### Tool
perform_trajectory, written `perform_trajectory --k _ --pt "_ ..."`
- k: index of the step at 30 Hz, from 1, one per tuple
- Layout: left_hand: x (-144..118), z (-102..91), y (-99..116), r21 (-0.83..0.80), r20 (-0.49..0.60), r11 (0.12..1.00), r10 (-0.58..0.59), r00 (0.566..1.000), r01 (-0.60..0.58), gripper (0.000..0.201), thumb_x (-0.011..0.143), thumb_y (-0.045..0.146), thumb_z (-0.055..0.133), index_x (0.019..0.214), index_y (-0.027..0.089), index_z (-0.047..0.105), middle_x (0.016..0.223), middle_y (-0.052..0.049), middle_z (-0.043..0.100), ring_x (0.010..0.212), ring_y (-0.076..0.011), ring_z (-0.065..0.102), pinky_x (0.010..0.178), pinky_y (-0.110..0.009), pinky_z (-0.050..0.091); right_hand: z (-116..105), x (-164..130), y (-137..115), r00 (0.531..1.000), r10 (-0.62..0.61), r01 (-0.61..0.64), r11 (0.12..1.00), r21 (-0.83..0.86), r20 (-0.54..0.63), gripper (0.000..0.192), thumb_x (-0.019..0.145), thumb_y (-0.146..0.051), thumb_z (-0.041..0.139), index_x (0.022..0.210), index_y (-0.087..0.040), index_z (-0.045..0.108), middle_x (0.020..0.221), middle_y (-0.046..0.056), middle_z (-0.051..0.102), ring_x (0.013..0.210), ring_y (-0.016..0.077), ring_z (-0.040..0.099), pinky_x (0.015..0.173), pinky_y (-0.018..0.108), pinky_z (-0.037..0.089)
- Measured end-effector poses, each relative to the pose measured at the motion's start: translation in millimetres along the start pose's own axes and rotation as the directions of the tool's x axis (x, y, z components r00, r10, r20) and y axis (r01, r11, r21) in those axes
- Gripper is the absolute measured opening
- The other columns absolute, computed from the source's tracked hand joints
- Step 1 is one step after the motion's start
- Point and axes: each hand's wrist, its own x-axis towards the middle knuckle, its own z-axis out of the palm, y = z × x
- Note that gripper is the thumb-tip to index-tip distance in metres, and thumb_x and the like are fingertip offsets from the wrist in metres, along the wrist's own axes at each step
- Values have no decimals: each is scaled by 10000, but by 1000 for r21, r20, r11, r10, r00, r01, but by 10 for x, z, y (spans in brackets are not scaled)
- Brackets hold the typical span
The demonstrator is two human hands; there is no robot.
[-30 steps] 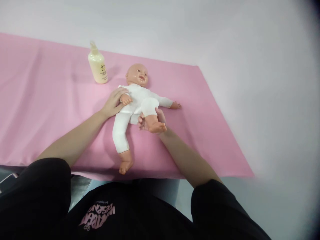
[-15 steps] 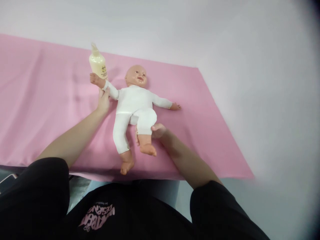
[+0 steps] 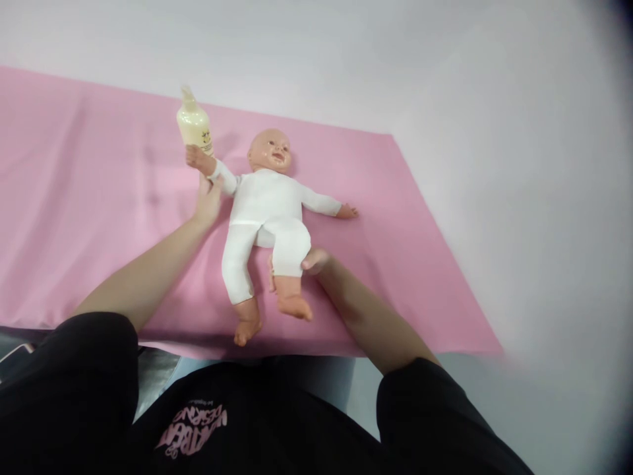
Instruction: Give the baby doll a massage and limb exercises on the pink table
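A baby doll (image 3: 267, 204) in a white suit lies on its back on a pink cloth (image 3: 89, 211), head away from me. My left hand (image 3: 208, 201) grips the doll's arm near the wrist and holds it raised toward a cream lotion bottle (image 3: 194, 128). My right hand (image 3: 311, 262) is wrapped around the doll's lower leg just under the knee; most of its fingers are hidden behind the leg. The doll's other arm lies stretched out to the right and its other leg lies straight on the cloth.
The pink cloth covers a white table (image 3: 494, 165) whose bare part runs along the back and right. The cloth's near edge is just below the doll's feet. A dark flat object (image 3: 14, 359) shows at the lower left.
My left hand moved from the doll's chest to its arm and lifted the arm toward the bottle. My right hand brought the bent leg down from the belly toward the cloth.
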Motion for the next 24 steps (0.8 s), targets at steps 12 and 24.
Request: perform_trajectory --k 12,24 --pt "-152 90 504 251 536 895 188 823 -368 597 830 664 813 1257 253 743 1407 -162 704 1390 -408 604 1290 -612 363 -20 58 -197 801 -124 293 934 203 -585 690 950 -864 414 894 -211 630 679 -1 624 638 169 618 704 347 627" --pt "112 -95 -153 -61 -173 994 -105 979 96 552 1021 761 509 1284 282 590 1408 -71 681 1429 -266 602 1151 -445 526 2 9 -39 989 -52 50 999 -17 -137 674 685 -668 877 1053 -125 723 925 126 822 881 287 801 867 435 652"
